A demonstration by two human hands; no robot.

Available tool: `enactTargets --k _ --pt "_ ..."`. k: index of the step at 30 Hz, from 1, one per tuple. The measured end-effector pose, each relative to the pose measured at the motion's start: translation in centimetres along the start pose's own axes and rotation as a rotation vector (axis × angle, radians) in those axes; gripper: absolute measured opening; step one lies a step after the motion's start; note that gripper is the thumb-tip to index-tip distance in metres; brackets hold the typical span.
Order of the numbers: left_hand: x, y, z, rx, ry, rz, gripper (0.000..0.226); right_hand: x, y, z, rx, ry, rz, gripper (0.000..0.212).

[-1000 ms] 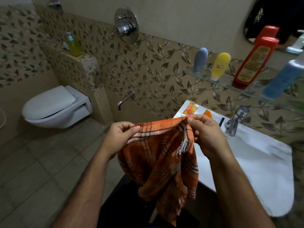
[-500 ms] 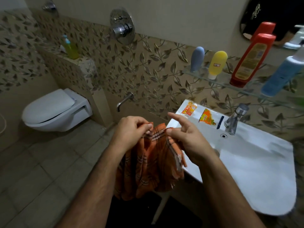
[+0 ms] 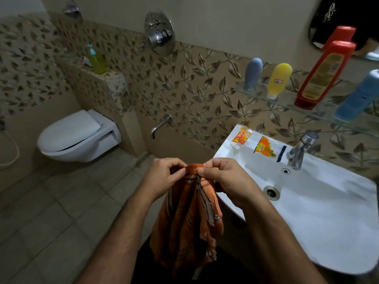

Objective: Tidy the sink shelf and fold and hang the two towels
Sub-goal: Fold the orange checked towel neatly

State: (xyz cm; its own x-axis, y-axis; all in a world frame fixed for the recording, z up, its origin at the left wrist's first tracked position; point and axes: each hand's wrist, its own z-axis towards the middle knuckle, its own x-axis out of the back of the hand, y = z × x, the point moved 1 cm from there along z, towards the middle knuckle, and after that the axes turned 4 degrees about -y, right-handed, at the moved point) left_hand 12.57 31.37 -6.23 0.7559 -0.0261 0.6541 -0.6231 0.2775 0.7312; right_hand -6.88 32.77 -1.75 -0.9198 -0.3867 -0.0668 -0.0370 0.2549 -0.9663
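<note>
Hands close together before sink: left hand and right hand both pinch top edge of orange checked towel, bunched, hanging between forearms. Bottles stand on glass shelf.

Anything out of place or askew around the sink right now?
Yes. Two sachets, an orange-white one and an orange one, plus a dark strip, lie loose on the sink ledge. The orange towel hangs bunched, unfolded, pinched by the left hand and right hand.
</note>
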Motion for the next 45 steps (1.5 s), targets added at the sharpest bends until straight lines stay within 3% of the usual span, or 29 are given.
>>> enactTargets --k 3,7,11,17,20,23,25,26,30,32,36,39,45 --pt "-1.6 -1.1 -0.4 -0.001 0.132 -0.055 0.003 -0.4 -0.4 -0.5 0.019 -0.069 0.063 0.013" --pt "-2.6 -2.5 -0.4 0.11 0.255 -0.162 0.022 0.0 -1.1 -1.1 0.067 -0.148 0.155 0.01" --pt "-2.4 -2.9 -0.7 0.281 0.297 -0.394 0.029 2.4 -1.7 -1.4 0.1 -0.034 0.158 0.007" --pt "-0.8 -2.6 0.0 0.33 0.41 -0.533 0.031 4.1 -2.2 -2.4 0.159 -0.025 0.339 0.008" --pt "-0.1 -1.7 0.3 0.366 0.383 -0.624 0.026 5.1 -1.8 -2.0 0.164 0.1 0.271 0.01" --pt "0.8 -0.8 0.3 0.331 0.278 -0.583 0.03 6.1 -0.6 -1.4 0.115 0.285 0.185 0.024" --pt "1.3 0.2 0.5 0.305 0.265 -0.545 0.029 5.8 0.0 -1.2 0.081 0.339 0.181 0.014" --pt "1.4 0.8 0.6 0.304 0.294 -0.513 0.029 5.5 0.3 -1.1 0.061 0.35 0.187 0.005" --pt "1.8 2.3 1.0 0.31 0.473 -0.317 0.028 4.3 0.7 -1.1 0.073 0.375 0.156 0.037" --pt "1.9 2.7 0.9 0.311 0.51 -0.171 0.029 3.7 0.4 -1.2 0.093 0.347 0.157 0.034" --pt "1.8 4.3 0.6 0.3 0.489 -0.099 0.026 3.2 -0.4 -1.1 0.146 0.262 0.363 0.031" --pt "2.2 4.2 0.8 0.299 0.491 -0.106 0.022 3.4 -0.8 -0.8 0.171 0.238 0.256 0.037" --pt "1.4 5.5 0.7 0.002 0.091 -0.064 0.019 0.2 -0.6 0.3 0.094 -0.062 0.256 0.056"
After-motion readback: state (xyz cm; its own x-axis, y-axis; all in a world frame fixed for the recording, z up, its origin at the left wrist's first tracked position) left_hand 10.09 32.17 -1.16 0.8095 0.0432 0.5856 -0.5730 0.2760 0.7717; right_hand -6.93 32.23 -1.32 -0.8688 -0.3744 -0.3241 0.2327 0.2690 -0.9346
